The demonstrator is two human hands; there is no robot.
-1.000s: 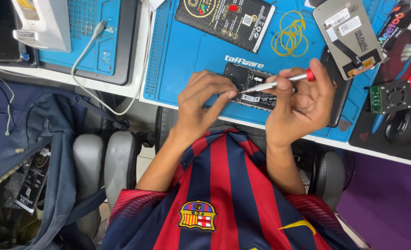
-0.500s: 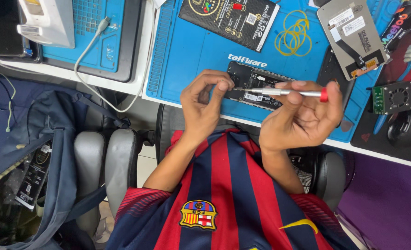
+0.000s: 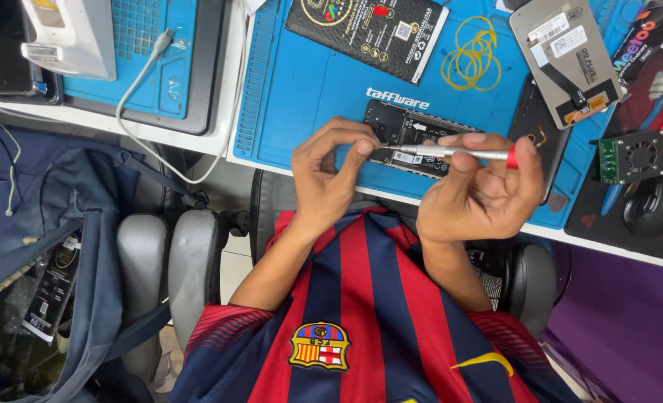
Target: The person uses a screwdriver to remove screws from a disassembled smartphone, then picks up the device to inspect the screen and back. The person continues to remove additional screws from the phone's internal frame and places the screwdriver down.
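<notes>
Bare blue mat (image 3: 309,89) left of the opened phone (image 3: 410,134) lies free; rubber bands (image 3: 472,58) and grey panel (image 3: 567,56) crowd beyond.

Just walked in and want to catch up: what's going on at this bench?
A seated person holds a slim silver screwdriver with a red end in the right hand, lying level. The left hand pinches at its tip, just above an opened phone lying on the blue work mat. Farther back on the mat lie a black battery pack, yellow rubber bands and a grey screen panel.
</notes>
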